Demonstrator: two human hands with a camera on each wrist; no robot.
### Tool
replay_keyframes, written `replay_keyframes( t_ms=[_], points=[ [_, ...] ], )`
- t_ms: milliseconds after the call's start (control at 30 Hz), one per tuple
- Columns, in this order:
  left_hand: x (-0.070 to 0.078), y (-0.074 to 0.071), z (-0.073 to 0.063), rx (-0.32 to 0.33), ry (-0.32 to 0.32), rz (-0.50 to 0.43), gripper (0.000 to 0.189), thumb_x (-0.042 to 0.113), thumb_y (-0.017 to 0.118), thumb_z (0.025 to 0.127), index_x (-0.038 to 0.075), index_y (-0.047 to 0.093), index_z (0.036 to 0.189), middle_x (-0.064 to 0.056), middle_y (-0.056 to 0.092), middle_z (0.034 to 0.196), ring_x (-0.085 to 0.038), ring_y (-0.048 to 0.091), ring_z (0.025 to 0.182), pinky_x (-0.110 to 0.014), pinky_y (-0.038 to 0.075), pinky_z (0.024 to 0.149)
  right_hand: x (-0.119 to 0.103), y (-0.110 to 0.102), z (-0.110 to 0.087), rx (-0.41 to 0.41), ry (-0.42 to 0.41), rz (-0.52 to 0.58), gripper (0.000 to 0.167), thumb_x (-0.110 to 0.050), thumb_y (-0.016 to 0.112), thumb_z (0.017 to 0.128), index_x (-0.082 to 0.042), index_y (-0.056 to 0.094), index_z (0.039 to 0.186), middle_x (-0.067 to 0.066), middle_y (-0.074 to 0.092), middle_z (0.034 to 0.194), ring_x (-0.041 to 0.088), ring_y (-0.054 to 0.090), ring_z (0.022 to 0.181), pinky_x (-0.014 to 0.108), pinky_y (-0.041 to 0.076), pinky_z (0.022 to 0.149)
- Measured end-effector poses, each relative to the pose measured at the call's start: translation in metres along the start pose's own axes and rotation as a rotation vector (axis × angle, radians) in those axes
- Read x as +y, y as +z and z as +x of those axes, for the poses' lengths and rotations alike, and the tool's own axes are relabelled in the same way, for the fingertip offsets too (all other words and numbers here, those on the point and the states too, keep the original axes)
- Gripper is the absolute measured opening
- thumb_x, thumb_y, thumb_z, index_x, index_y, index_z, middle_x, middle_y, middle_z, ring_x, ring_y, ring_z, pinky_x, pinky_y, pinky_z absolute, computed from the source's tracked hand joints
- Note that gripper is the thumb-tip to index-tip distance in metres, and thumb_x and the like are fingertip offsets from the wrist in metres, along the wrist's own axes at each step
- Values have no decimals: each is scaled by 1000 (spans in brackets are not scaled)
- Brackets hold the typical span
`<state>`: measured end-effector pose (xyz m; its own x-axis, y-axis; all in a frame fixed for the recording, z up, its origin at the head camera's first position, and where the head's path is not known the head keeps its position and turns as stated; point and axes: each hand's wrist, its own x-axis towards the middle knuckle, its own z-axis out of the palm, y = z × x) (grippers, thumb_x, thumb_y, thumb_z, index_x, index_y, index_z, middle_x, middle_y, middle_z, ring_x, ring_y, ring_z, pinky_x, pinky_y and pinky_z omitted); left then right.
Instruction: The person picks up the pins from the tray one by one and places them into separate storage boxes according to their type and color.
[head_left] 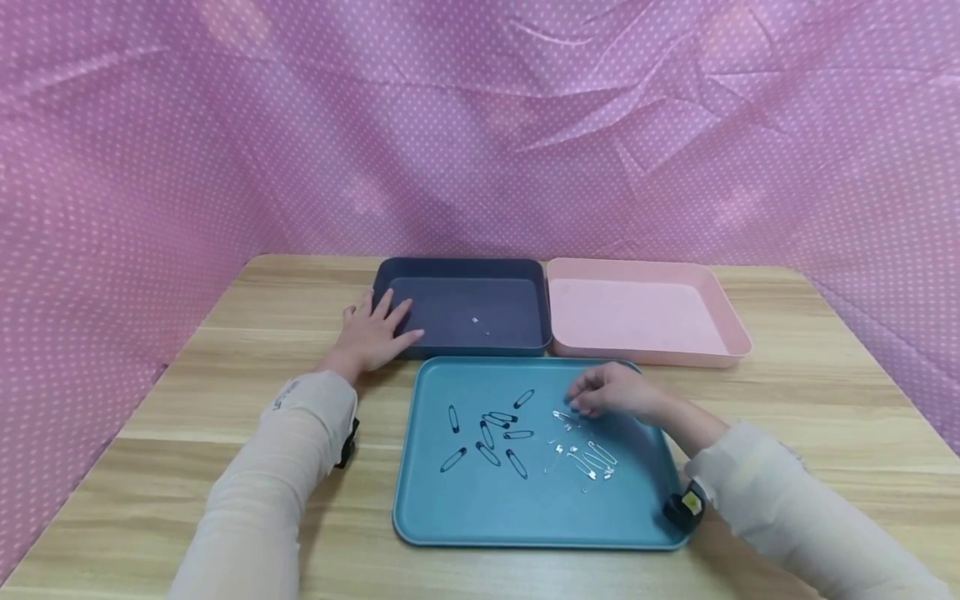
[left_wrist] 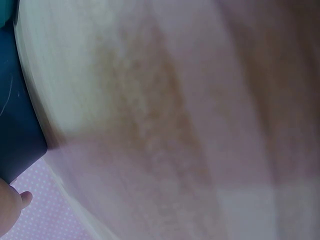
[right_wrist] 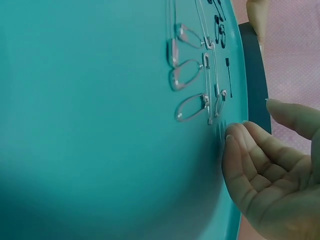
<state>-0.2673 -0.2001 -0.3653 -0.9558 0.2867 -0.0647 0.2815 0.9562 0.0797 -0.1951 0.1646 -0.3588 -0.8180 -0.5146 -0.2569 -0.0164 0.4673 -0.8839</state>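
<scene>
Right hand and silver safety pins, head view. The right hand [head_left: 613,392] hung over the upper right part of the teal tray [head_left: 465,517], its bent fingertips just above the uppermost silver safety pin [head_left: 566,417], right of the frame's centre. That pin's long axis sloped gently from upper left to lower right; whether the fingertips touched it could not be told. The other silver safety pins [head_left: 597,460] lay below it in the frame, in a loose cluster, several with long axes also running from upper left to lower right. In the right wrist view the fingers were loosely bent, the thumb stood apart, and no pin was visible in their grasp.

The left hand [head_left: 371,333], left of centre in the head view, was spread and held nothing; it rested at the left rim of the dark blue tray [head_left: 510,300], well apart from the cluster, so the right hand was the nearer. One small silver piece [head_left: 480,326] lay inside that tray. The black safety pins [head_left: 487,435] lay left of the silver ones, and the pink tray [head_left: 630,304] stood at upper right.
</scene>
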Motion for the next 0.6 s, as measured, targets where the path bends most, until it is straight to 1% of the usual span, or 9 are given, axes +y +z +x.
replay_keyframes(
  t_ms=[100, 267, 400, 500, 600],
  points=[
    [0, -1, 0, -2, -1, -1, 73, 62, 20, 84, 14, 16, 139, -17, 6, 142, -42, -4, 125, -60, 4, 92, 1, 0, -2, -2, -1, -43, 22, -5, 57, 78, 9, 58, 96, 9, 61, 80, 17, 55, 72, 32, 47, 68],
    [-1, 0, 0, 2, 0, -5, 73, 62, 21, 84, 14, 17, 139, -17, 7, 142, -42, -3, 125, -60, 4, 92, 0, 1, -4, -4, 25, -109, 21, -6, 58, 78, 5, 59, 96, 7, 61, 80, 17, 55, 72, 32, 47, 68],
    [-1, 1, 1, -5, 3, 6, 74, 63, 19, 83, 15, 14, 139, -17, 5, 142, -42, -4, 125, -60, 4, 92, 0, 3, -5, 0, 36, -175, 21, -7, 60, 77, 4, 60, 95, 4, 58, 74, 16, 53, 67, 30, 45, 64],
    [-1, 1, 2, -9, 6, 6, 74, 63, 19, 83, 15, 14, 140, -17, 4, 142, -41, -5, 125, -60, 4, 92, 0, 4, -5, 7, 25, -224, 18, -5, 61, 75, 3, 60, 92, 3, 57, 70, 15, 51, 64, 28, 44, 60],
    [-1, 1, 2, -5, 10, -3, 74, 63, 20, 83, 14, 15, 139, -17, 5, 142, -42, -4, 125, -60, 4, 92, 0, 7, -4, 21, -4, -276, 15, -2, 60, 73, 2, 61, 88, 2, 56, 68, 14, 51, 62, 27, 43, 58]
  ],
)
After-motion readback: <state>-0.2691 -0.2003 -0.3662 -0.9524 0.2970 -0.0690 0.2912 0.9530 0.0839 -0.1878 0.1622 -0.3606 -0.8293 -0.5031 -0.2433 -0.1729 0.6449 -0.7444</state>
